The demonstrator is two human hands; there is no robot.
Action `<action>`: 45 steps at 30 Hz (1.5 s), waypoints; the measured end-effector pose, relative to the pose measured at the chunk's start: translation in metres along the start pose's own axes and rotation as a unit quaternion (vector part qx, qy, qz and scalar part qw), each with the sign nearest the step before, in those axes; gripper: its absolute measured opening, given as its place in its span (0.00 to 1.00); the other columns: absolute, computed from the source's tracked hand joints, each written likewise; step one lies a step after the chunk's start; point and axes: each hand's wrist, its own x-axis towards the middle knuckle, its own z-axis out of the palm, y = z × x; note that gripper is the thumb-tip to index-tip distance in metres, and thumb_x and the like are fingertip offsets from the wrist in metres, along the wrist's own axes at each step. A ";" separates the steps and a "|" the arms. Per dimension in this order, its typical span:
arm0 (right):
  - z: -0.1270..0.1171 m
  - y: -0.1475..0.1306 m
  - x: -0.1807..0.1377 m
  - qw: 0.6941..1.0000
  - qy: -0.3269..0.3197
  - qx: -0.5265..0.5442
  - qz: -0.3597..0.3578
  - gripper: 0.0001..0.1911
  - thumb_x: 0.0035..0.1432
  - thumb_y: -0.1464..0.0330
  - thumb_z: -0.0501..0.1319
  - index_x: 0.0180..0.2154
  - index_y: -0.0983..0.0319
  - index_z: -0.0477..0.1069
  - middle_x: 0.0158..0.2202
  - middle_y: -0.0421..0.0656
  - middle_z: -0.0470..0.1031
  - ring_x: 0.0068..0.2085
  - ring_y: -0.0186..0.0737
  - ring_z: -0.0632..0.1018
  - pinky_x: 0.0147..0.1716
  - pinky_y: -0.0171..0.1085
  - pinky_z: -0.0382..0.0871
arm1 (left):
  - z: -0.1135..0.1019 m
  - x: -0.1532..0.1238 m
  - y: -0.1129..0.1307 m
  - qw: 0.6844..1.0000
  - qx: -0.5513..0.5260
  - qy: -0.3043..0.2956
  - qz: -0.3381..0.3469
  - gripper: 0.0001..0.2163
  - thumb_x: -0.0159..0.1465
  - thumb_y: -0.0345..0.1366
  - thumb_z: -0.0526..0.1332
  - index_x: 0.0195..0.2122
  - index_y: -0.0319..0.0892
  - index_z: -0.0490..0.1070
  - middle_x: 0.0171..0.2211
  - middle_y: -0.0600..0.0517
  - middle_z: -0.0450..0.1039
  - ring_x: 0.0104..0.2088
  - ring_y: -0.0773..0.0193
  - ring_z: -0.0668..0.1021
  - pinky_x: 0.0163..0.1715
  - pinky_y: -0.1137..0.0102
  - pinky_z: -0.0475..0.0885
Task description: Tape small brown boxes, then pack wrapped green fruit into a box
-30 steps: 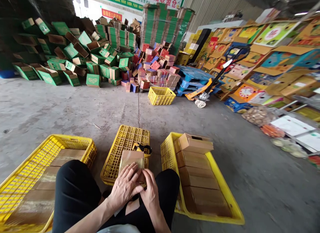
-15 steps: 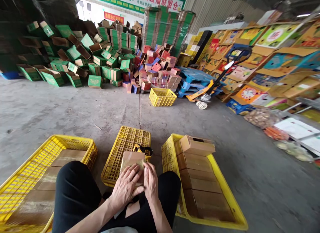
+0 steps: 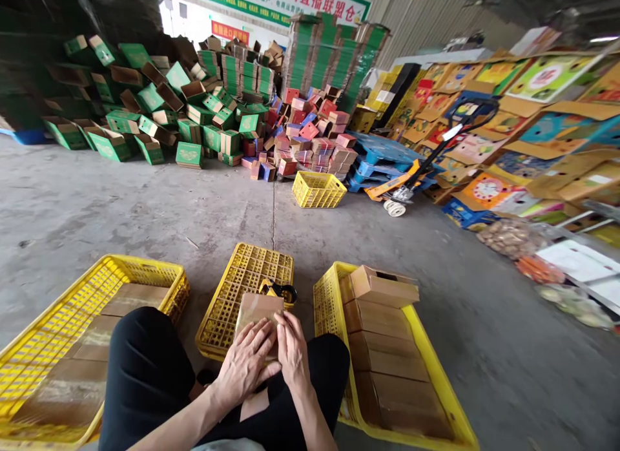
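Note:
A small cardboard box (image 3: 261, 304) with clear tape on its top rests in front of me, over the near end of an upturned yellow crate (image 3: 227, 296). My left hand (image 3: 249, 357) lies flat on the box top, fingers stretched out. At the box's right edge, my right hand (image 3: 291, 351) has its thumb and fingertips pressed together; whatever is between them is too small to make out. Just beyond the box, on the crate, lies a black and yellow tape dispenser (image 3: 277, 289).
A yellow crate (image 3: 181, 284) with taped boxes stands left; another yellow crate (image 3: 455, 399) holds a row of cardboard boxes on the right. Farther off are a small yellow crate (image 3: 318, 190), a pallet jack (image 3: 402, 189), blue pallets (image 3: 375, 150) and heaped green boxes (image 3: 188, 154).
The view has shifted slightly, so the background sits a little farther right. Both hands stay on the box; the right fingertips have moved slightly up along its edge.

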 end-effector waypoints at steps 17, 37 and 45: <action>0.000 0.008 0.006 0.996 0.042 0.075 0.036 0.20 0.76 0.63 0.52 0.57 0.58 0.79 0.52 0.49 0.83 0.52 0.46 0.84 0.55 0.44 0.80 | 0.001 0.018 0.003 0.999 -0.014 0.011 -0.050 0.28 0.76 0.55 0.50 0.68 0.44 0.68 0.58 0.42 0.75 0.57 0.48 0.77 0.58 0.55 0.70; 0.022 0.017 -0.006 0.974 -0.004 0.141 0.178 0.32 0.71 0.43 0.51 0.52 0.58 0.82 0.50 0.54 0.84 0.51 0.55 0.85 0.45 0.47 0.83 | -0.003 -0.015 -0.029 0.992 0.023 0.055 -0.108 0.32 0.76 0.53 0.52 0.76 0.44 0.50 0.70 0.40 0.64 0.67 0.48 0.72 0.64 0.56 0.69; 0.019 0.012 -0.005 0.938 -0.054 0.157 0.305 0.39 0.64 0.38 0.52 0.56 0.60 0.80 0.58 0.54 0.80 0.61 0.57 0.79 0.59 0.48 0.75 | 0.004 -0.031 -0.043 0.975 -0.050 0.049 -0.210 0.34 0.77 0.51 0.52 0.78 0.48 0.40 0.74 0.43 0.57 0.70 0.49 0.68 0.68 0.54 0.65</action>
